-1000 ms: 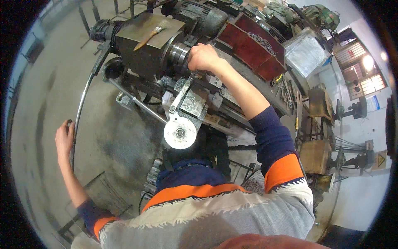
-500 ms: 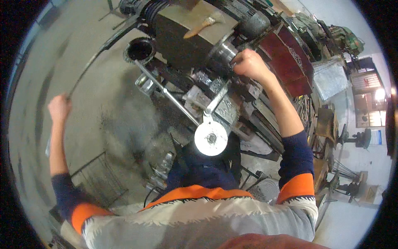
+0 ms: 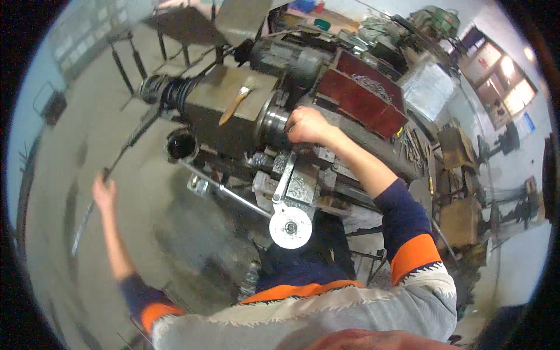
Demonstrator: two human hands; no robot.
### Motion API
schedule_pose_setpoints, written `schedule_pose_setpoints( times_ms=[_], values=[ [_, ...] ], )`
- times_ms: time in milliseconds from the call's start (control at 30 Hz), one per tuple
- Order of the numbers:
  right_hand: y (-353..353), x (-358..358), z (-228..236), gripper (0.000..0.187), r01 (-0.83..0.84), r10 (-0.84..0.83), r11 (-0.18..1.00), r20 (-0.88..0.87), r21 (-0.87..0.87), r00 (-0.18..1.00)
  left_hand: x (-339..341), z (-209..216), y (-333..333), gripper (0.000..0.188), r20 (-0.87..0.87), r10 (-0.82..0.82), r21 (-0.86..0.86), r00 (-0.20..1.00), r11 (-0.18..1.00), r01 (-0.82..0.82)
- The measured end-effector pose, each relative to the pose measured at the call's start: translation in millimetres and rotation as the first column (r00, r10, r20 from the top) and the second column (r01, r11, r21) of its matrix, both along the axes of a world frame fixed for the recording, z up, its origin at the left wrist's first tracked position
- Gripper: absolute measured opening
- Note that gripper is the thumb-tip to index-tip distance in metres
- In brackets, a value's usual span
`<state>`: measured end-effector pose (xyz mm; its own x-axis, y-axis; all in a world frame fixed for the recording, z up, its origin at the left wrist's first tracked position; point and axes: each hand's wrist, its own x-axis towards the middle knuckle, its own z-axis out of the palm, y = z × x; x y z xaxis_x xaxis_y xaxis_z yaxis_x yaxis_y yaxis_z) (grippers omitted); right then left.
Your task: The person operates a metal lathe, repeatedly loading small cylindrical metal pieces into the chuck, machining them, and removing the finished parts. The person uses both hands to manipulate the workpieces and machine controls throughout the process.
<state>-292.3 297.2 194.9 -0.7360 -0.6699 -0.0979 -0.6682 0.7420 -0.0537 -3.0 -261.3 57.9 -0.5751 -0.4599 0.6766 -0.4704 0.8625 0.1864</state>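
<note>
My left hand (image 3: 105,191) is closed round a long thin rod (image 3: 129,143), far out to the left of the machine. The rod slants up to the ribbed end of the lathe's headstock (image 3: 201,111), and its paler lower end sticks out below my fist. My right hand (image 3: 307,125) is curled against the shiny round chuck (image 3: 274,124) on the headstock's right side. Whatever its fingers grip there is hidden. A wood-handled brush (image 3: 236,104) lies on the headstock. Nearer me is a white round handwheel (image 3: 290,227), below a chip-covered tool slide (image 3: 303,186).
Behind the chuck stands a red tray (image 3: 364,96) with metal chips. A metal bar (image 3: 233,193) runs from a dark round opening (image 3: 181,146) toward the handwheel. Loose tools (image 3: 417,146) lie at right, near bench-mounted machines (image 3: 501,204). A motor (image 3: 291,61) sits behind the headstock.
The view has shifted, so the machine sits lower and further left. More of the rod now shows below my left hand. My right hand remains at the chuck.
</note>
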Motion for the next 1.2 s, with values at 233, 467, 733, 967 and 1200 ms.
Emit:
schedule_pose_setpoints(
  times_ms=[233,467,733,967,1200],
  values=[
    [57.6,64.5,16.6,0.035,-0.312,0.175,0.879,-0.366,-0.359,0.914,-107.9,-155.3,169.8,0.038,0.302,-0.406,0.592,0.863,0.789,0.164],
    [230.3,136.3,14.1,0.04,0.017,-0.102,0.949,-0.259,-0.313,0.96,-151.9,-111.9,185.6,0.032,0.815,-0.234,0.147,0.53,0.969,0.2],
    [473.5,181.4,-38.4,0.045,0.724,-0.825,0.544,-0.113,-0.423,0.554,-95.7,-126.8,165.5,0.044,0.624,-0.449,0.53,0.639,0.845,0.075],
    [660.6,233.3,-93.7,0.069,0.945,-0.968,0.178,-0.121,0.273,0.218,-90.1,-34.2,220.7,0.038,-0.085,-0.424,0.942,0.902,0.261,0.212],
    [661.6,242.9,-115.8,0.043,0.964,-0.981,0.106,-0.135,0.242,0.142,-142.9,-38.9,242.2,0.043,0.143,-0.103,0.78,0.984,0.624,-0.049]
  ],
)
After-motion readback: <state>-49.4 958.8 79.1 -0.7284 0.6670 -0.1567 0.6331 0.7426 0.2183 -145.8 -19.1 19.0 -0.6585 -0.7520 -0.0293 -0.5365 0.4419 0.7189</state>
